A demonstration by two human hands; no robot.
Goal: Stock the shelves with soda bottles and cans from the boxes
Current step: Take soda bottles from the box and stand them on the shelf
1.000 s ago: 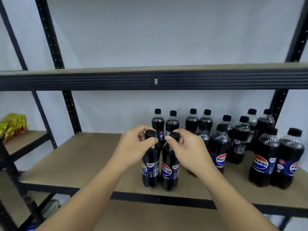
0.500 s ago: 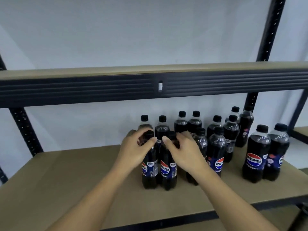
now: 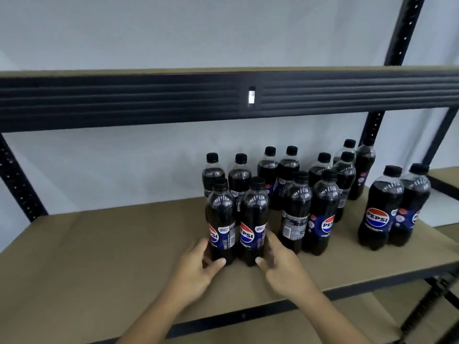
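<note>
Head view: left hand [image 3: 197, 265] wraps its fingers round the base of a dark, black-capped plastic Pepsi bottle [image 3: 220, 219], right hand [image 3: 282, 268] clamps the twin bottle [image 3: 253, 219] touching alongside, both upright on the tan board shelf [image 3: 99, 247], just in front of the other Pepsi bottles [image 3: 295, 212].

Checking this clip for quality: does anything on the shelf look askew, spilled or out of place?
Nothing is spilled or tipped. One front-row bottle faces barcode-out, while the bottles on either side of it show the Pepsi logo.
</note>
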